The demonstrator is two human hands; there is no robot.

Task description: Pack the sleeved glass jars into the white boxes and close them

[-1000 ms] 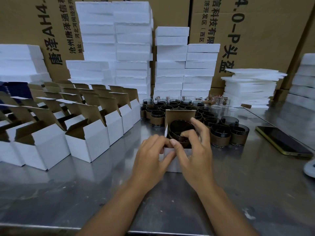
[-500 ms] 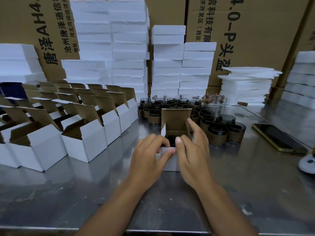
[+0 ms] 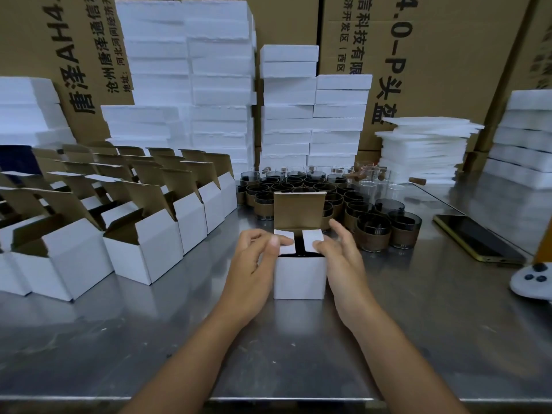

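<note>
Head view, white box upright, lid raised, left hand, right hand pressing flaps

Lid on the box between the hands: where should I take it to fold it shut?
Take the lid by its top edge, coming from above. It stands upright, hinged at the back wall of the box, so that free edge likely gives most leverage. Jars crowd close behind, leaving little room there. Left hand and right hand press the side flaps down.
</note>
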